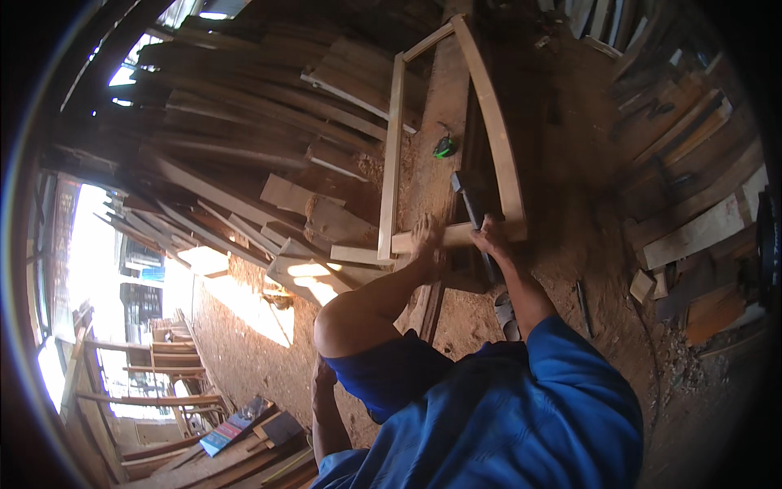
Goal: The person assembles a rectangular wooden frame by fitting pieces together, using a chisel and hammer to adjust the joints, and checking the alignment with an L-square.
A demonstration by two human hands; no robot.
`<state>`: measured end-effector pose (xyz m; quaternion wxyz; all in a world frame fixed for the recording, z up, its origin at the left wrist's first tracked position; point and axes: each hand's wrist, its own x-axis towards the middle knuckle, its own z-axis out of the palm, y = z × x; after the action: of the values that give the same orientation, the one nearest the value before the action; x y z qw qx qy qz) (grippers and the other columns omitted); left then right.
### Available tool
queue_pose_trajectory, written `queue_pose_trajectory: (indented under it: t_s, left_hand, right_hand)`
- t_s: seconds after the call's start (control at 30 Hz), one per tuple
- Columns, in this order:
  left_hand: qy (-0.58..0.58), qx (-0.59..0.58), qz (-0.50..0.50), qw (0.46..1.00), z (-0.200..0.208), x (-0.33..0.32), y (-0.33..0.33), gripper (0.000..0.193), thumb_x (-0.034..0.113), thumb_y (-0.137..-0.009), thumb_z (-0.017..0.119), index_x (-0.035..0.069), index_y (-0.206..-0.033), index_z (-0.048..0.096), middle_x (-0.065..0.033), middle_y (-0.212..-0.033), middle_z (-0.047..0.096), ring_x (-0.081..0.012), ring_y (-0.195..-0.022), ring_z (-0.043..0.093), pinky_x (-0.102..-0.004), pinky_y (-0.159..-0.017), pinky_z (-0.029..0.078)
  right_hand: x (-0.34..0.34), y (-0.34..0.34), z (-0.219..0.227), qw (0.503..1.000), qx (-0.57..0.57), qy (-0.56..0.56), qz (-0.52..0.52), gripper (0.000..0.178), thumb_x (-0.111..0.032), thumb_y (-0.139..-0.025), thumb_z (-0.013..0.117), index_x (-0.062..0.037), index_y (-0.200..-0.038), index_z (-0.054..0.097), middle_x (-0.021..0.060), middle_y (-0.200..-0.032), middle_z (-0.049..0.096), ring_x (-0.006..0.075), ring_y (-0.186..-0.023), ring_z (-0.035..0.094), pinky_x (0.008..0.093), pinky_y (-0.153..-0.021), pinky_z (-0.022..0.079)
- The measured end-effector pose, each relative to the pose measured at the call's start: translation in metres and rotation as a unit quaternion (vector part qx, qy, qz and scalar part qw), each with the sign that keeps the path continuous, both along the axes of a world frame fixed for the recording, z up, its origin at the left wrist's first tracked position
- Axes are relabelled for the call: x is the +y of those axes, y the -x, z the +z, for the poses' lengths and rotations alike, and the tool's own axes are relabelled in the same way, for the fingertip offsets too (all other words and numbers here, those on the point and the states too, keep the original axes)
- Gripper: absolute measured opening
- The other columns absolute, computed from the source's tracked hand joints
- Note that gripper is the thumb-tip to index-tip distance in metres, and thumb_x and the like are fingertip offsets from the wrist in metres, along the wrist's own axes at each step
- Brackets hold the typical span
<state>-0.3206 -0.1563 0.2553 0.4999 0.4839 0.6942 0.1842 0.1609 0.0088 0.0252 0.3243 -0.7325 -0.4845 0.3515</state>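
Hammer (468, 202) in the right hand (490, 235) had its dark head pointing far and a little left, inside the outline of a wooden frame (491, 114); the fingers were wrapped round the handle, covering part of it. The frame lay at the centre of the scene over a long plank (450, 90), its right side curved. A bare foot (425, 235) hid part of the frame's near rail. On the plank, within the frame, lay a green and black tape measure (444, 147). The left hand (322, 372) was near and left, mostly hidden by the bent knee (336, 324); whether its fingers were spread or pressed together, I could not tell. A greyish thing (505, 311) beside the right forearm was hard to make out. Boards (269, 90) on the far left sank into shadow; wood pieces (707, 220) on the right were cut off by the dark rim. Near left, a flat blue-and-red item (232, 428) bore markings too small to make out.
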Motion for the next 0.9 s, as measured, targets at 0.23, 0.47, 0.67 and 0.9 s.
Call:
queue_pose_trajectory:
  t_s: [0.23, 0.47, 0.67, 0.9]
  left_hand:
    - [-0.185, -0.003, -0.162, 0.969, 0.035, 0.212, -0.085, 0.037, 0.026, -0.095, 0.057, 0.001, -0.12, 0.047, -0.0061, -0.082, 0.059, -0.013, -0.069, 0.059, -0.0304, -0.059, 0.05]
    - [-0.073, -0.19, -0.362, 0.91, 0.046, 0.343, -0.361, 0.022, 0.022, -0.103, 0.052, 0.0, -0.106, 0.052, -0.0096, -0.083, 0.062, -0.0168, -0.073, 0.061, -0.0319, -0.064, 0.051]
    - [0.167, -0.24, -0.512, 0.808, -0.016, 0.316, -0.536, 0.027, 0.015, -0.099, 0.053, 0.001, -0.121, 0.047, -0.0149, -0.096, 0.063, -0.0281, -0.091, 0.067, -0.0412, -0.079, 0.056]
    - [0.217, -0.234, -0.539, 0.78, -0.128, 0.248, -0.601, 0.027, 0.025, -0.096, 0.064, 0.004, -0.107, 0.052, -0.0071, -0.085, 0.062, -0.0173, -0.069, 0.064, -0.0317, -0.062, 0.053]
  right_hand:
    - [-0.008, -0.017, 0.007, 0.999, -0.021, -0.009, -0.038, 0.059, -0.036, -0.076, 0.071, 0.0081, -0.113, 0.057, 0.0295, -0.108, 0.065, 0.044, -0.103, 0.064, 0.0472, -0.088, 0.053]
    - [-0.102, -0.089, 0.079, 0.951, 0.014, -0.237, -0.197, 0.048, -0.024, -0.077, 0.075, 0.004, -0.113, 0.061, 0.0211, -0.09, 0.068, 0.0297, -0.083, 0.069, 0.0383, -0.072, 0.053]
    - [-0.129, -0.128, 0.116, 0.905, 0.188, -0.005, -0.382, 0.047, -0.03, -0.082, 0.075, 0.0034, -0.112, 0.061, 0.0166, -0.093, 0.068, 0.0236, -0.084, 0.065, 0.0386, -0.077, 0.052]
    - [-0.168, -0.113, 0.104, 0.783, 0.223, -0.066, -0.577, 0.038, -0.023, -0.081, 0.077, 0.0047, -0.104, 0.065, 0.0101, -0.08, 0.069, 0.0167, -0.07, 0.065, 0.0332, -0.07, 0.054]
